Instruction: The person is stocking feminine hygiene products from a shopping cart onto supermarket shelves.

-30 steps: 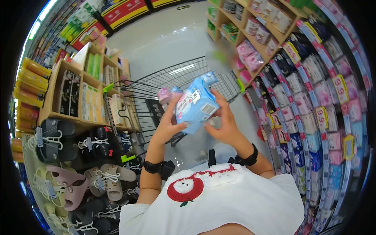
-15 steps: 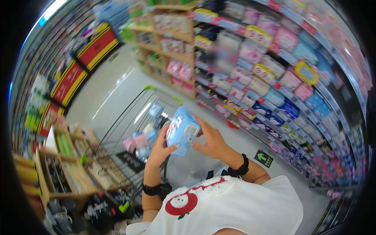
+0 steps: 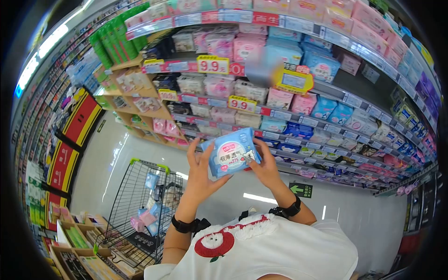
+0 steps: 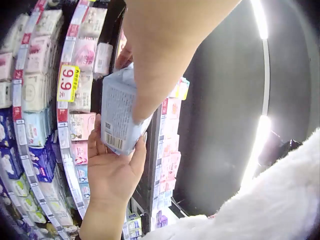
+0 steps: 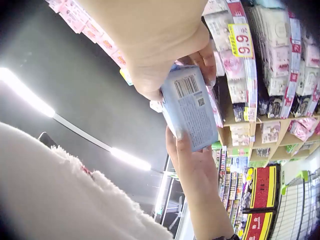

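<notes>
A soft blue pack of sanitary pads [image 3: 232,151], its printed front facing up, is held between both hands in the head view. My left hand [image 3: 201,175] grips its left end, the thumb along the lower edge. My right hand [image 3: 266,168] pinches the right end, with the thumb on the front and fingers at the far side. The left wrist view shows the back of the pack [image 4: 119,112] with small print and a barcode, and the right hand [image 4: 115,170] around its end. In the right wrist view the left hand [image 5: 192,165] holds the opposite end.
Shelves of packaged pads with price tags [image 3: 213,65] stand ahead and to the right. A wire shopping cart [image 3: 126,196] holding several packs [image 3: 147,218] is at the left. Wooden display boxes [image 3: 79,238] stand beside it. A green exit sign [image 3: 301,189] lies on the floor.
The view has swung right from the cart toward the pad shelves, so the cart now sits at the left. The pack has been turned so its printed front faces up, both hands keeping hold.
</notes>
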`<action>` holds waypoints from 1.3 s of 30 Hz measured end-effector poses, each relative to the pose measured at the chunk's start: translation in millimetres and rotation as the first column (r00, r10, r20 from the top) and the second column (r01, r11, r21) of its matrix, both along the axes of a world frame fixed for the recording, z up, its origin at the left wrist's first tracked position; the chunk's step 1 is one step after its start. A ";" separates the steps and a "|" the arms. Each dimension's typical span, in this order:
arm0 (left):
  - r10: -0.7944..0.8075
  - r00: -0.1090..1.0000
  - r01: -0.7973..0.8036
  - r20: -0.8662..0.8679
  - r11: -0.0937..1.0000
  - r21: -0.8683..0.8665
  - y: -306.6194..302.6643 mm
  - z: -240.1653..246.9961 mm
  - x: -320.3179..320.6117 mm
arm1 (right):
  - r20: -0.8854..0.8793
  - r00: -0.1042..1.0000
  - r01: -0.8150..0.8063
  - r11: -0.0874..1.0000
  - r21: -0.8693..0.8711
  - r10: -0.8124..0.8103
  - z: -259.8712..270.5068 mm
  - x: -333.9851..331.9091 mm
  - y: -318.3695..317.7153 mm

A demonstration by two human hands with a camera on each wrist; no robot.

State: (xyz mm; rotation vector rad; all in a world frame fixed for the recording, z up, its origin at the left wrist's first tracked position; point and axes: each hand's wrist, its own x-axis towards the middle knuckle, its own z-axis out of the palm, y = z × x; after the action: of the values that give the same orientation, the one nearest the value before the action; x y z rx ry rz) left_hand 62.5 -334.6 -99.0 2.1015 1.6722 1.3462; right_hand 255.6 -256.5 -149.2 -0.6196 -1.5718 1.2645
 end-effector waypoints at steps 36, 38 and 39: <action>-0.546 0.783 0.587 -0.297 0.492 0.643 271.7 42.6 104.6 | -0.433 0.265 0.603 -0.202 0.772 -0.862 46.8 113.4 144.2; -0.580 0.765 0.595 -0.281 0.467 0.654 282.8 49.1 115.8 | -0.440 0.268 0.580 -0.221 0.784 -0.857 57.4 120.6 153.4; -0.607 0.748 0.600 -0.267 0.448 0.662 290.0 53.2 123.2 | -0.440 0.295 0.577 -0.209 0.789 -0.848 68.1 122.5 158.3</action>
State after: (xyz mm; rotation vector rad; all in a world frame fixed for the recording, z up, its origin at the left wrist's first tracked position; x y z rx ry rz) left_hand 185.8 -44.7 -45.8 2.6485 0.1674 1.8651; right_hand 378.2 -98.2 -81.1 -0.7821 -1.3280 -0.7584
